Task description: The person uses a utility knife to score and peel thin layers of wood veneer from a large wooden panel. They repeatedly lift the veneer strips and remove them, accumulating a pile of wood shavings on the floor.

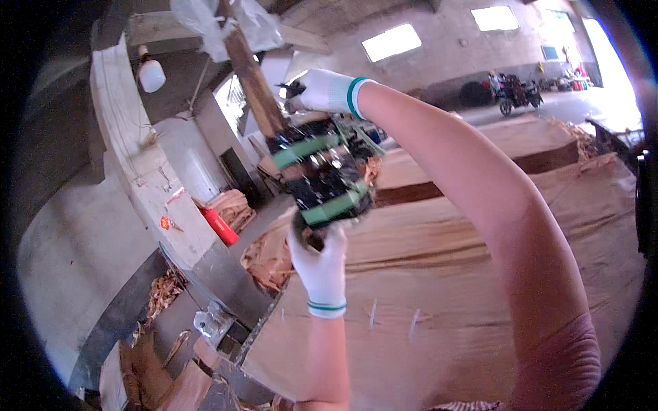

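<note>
My left hand (319, 267), in a white glove with a green-edged cuff, is closed round a dark ring-shaped thing (299, 229) that looks like a roll. Just above it, a blurred black bundle (312, 181) with green bands (336, 205) surrounds the lower end of a wooden post (253, 82). My right hand (322, 91), gloved alike, is raised beside the post above the bundle. Its fingers are closed on a small dark thing (293, 88), whose kind I cannot make out.
Large stacks of thin brown wood sheets (439, 274) fill the area below and right. At left stand a pale pillar (140, 151) and a red cylinder (219, 227). Scrap sheets (147, 377) lie at lower left. A motorbike (515, 94) is parked far right.
</note>
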### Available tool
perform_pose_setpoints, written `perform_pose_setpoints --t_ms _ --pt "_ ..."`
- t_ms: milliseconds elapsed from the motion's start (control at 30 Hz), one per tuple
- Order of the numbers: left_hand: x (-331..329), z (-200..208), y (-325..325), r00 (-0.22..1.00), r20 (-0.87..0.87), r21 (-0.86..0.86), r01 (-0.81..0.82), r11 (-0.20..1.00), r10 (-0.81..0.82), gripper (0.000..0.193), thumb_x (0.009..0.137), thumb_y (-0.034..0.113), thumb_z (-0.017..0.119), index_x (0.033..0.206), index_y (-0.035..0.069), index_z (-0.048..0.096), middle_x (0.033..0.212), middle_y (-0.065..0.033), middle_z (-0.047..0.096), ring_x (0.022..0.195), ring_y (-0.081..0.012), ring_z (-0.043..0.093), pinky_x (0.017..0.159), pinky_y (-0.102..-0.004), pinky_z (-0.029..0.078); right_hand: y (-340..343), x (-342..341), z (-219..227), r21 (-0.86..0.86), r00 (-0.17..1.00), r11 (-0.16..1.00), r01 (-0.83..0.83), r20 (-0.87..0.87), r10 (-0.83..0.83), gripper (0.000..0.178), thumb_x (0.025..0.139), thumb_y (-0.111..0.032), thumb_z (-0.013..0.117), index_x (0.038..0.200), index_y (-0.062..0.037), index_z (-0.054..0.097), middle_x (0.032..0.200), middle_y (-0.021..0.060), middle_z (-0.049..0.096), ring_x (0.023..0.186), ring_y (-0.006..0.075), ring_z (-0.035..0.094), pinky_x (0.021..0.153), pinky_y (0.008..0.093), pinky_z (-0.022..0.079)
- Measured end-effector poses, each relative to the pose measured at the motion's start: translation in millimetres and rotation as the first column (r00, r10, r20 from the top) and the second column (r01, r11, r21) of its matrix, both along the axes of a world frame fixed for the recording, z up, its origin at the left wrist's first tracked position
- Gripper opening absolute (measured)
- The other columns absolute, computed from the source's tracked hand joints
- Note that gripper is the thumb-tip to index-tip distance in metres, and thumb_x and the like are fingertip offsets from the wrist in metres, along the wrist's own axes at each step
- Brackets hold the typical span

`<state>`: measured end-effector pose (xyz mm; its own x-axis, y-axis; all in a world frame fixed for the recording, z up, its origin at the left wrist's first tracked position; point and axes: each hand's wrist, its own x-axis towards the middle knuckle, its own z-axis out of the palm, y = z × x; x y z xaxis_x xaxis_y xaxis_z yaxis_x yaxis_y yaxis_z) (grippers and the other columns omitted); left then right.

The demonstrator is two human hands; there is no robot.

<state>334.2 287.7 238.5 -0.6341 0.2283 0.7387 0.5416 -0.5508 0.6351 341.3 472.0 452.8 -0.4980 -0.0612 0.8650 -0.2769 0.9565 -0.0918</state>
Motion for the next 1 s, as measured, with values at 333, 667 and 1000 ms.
perform_pose_setpoints --t_ms 333,667,1000 --pt "-0.4 13.1 -49.7 0.959 -0.213 -0.178 -0.225 0.958 0.186 0.029 0.091 0.018 0.052 0.112 -0.001 0.055 0.096 -0.0076 0.058 0.078 -0.0125 0.052 0.069 -0.0263 0.044 64.2 36.6 -175.5 -0.604 0.911 0.765 0.223 0.409 0.057 0.041 0.082 -0.044 0.064 0.085 -0.0023 0.063 0.073 0.0036 0.059 0.058 0.0104 0.051 0.049 0.0287 0.037" --pt "2.7 17.6 -60.3 0.986 0.001 -0.168 -0.167 0.972 0.169 0.024 0.088 0.033 0.057 0.094 0.01 0.056 0.07 0.0009 0.046 0.065 -0.0113 0.041 0.067 -0.0315 0.037 -41.3 1.9 -235.9 -0.717 0.677 0.4 -0.571 -0.136 0.724 0.042 0.078 -0.011 0.07 0.116 0.0038 0.058 0.086 0.0042 0.068 0.068 0.0074 0.057 0.062 0.0242 0.047" --pt "-0.1 18.4 -55.2 0.988 0.04 -0.145 -0.144 0.979 0.151 0.023 0.09 0.029 0.057 0.099 0.007 0.058 0.076 -0.0003 0.053 0.067 -0.0104 0.047 0.068 -0.0304 0.04 -24.5 -43.8 -270.9 -0.672 0.973 0.709 -0.213 -0.078 0.218 0.018 0.076 -0.014 0.067 0.089 -0.001 0.066 0.079 0.0152 0.067 0.07 0.0234 0.066 0.066 0.0307 0.05"
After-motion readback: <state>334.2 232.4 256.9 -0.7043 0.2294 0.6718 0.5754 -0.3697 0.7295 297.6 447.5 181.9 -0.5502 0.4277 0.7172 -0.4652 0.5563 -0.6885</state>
